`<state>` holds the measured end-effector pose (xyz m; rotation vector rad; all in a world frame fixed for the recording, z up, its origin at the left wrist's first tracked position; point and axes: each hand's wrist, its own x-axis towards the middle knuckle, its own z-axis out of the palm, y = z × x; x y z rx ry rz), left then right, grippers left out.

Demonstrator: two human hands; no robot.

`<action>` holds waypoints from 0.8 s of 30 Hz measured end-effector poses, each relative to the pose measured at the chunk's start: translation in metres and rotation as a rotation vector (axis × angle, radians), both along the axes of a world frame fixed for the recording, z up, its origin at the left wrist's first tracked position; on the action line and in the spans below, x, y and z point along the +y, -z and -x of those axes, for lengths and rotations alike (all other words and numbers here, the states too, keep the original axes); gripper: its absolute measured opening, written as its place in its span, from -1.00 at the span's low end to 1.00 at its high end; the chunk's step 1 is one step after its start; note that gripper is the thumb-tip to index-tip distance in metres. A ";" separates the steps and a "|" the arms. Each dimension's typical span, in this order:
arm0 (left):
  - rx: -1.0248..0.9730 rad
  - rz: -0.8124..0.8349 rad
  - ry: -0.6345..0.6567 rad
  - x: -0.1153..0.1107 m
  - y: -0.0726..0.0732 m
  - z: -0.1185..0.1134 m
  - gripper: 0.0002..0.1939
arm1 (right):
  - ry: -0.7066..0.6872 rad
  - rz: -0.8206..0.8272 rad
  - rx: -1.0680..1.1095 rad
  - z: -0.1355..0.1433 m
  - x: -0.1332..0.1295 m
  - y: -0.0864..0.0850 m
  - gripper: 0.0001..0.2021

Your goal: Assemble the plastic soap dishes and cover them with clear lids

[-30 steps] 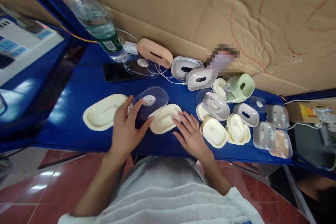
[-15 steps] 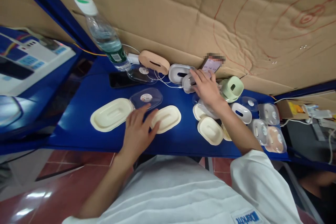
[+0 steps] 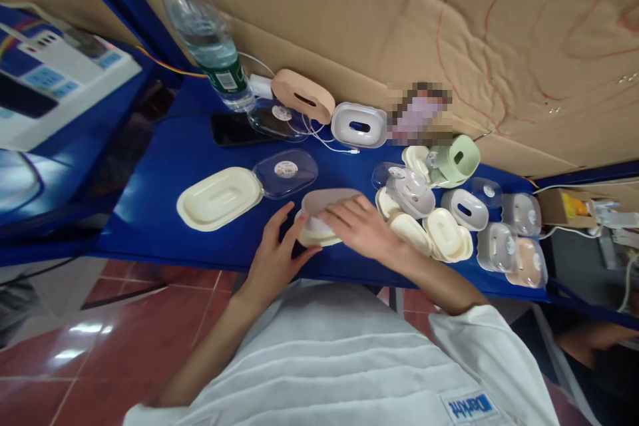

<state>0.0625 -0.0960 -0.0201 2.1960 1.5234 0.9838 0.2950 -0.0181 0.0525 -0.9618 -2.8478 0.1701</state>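
Note:
In my right hand [image 3: 355, 225] is a translucent pale oval plastic cover [image 3: 327, 202], gripped from above and to the right. The cover is over a cream oval base [image 3: 319, 238] on the table; my fingers hide part of both, and I cannot tell whether the cover is fully seated. My left hand [image 3: 277, 249] has its thumb and fingertips around the left end of that base. Left of it lies a larger cream oval base [image 3: 219, 200]. A clear oval lid with a round sticker [image 3: 285, 174] touches its right end.
Along the back stand a water bottle [image 3: 210, 40], a peach oval box cover [image 3: 303, 97], a light grey slotted cover [image 3: 359, 125] and a phone [image 3: 418, 112]. A white cable runs between them. At right on the blue table [image 3: 150, 176] cluster several cream, grey and green pieces [image 3: 456, 160].
My right hand has brought the translucent cover from beside the grey slotted cover left and nearer to me, over the cream base. My left hand has shifted right to the base's end.

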 end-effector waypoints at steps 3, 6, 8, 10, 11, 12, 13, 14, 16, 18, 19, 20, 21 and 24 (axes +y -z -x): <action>0.021 0.004 0.068 0.001 -0.001 0.008 -0.16 | -0.079 0.086 0.002 0.008 -0.024 0.008 -0.61; 0.106 0.003 0.185 0.003 -0.002 0.018 -0.22 | -0.087 0.127 0.060 0.003 -0.034 0.014 -0.57; 0.161 -0.009 0.232 0.004 -0.001 0.024 -0.27 | -0.071 0.153 0.084 -0.003 -0.038 0.019 -0.52; 0.192 -0.032 0.245 0.003 0.000 0.027 -0.32 | -0.057 0.171 0.063 -0.008 -0.043 0.023 -0.48; 0.201 -0.042 0.249 0.002 0.000 0.028 -0.35 | -0.045 0.174 0.038 -0.011 -0.045 0.025 -0.46; 0.206 -0.049 0.254 0.001 -0.001 0.028 -0.38 | -0.026 0.172 0.012 -0.013 -0.048 0.027 -0.46; 0.209 -0.050 0.264 0.001 -0.002 0.029 -0.40 | 0.003 0.164 -0.009 -0.016 -0.052 0.028 -0.46; 0.205 -0.054 0.277 0.001 -0.004 0.030 -0.42 | 0.041 0.149 -0.021 -0.018 -0.055 0.030 -0.47; 0.181 -0.062 0.293 0.005 -0.011 0.033 -0.43 | 0.113 0.110 -0.007 -0.023 -0.062 0.035 -0.49; 0.162 -0.097 0.234 0.017 -0.019 0.037 -0.39 | 0.150 0.080 0.045 -0.027 -0.067 0.042 -0.49; 0.172 -0.126 0.167 0.026 -0.023 0.039 -0.37 | 0.153 0.078 0.071 -0.028 -0.068 0.046 -0.48; 0.204 -0.145 0.086 0.037 -0.026 0.041 -0.35 | 0.152 0.082 0.093 -0.028 -0.068 0.049 -0.48; 0.255 -0.151 0.008 0.050 -0.029 0.044 -0.33 | 0.152 0.088 0.113 -0.028 -0.068 0.052 -0.49; 0.428 -0.072 -0.074 0.088 -0.033 0.052 -0.33 | 0.179 0.090 0.171 -0.025 -0.064 0.057 -0.47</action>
